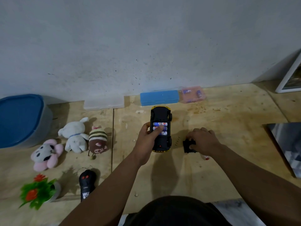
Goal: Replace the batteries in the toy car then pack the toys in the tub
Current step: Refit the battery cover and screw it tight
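Observation:
A yellow toy car (161, 116) lies upside down on the plywood floor, its black underside up and its battery bay open with batteries (158, 123) showing. My left hand (147, 137) grips the car's left side, thumb pressing on the batteries. My right hand (202, 140) rests on the floor to the right, fingers on the black battery cover (187, 146). A grey tub with a blue lid (21, 118) stands at the far left. Plush toys lie beside it: a white rabbit (75, 134), a striped brown one (97, 139), a pink flower one (46, 154).
A black remote control (87, 185) and a small fake plant (38, 191) sit near left. Against the wall stand a clear box (104, 103), a blue box (159, 97) and a pink case (193, 94) with batteries. A dark panel (288, 144) lies right.

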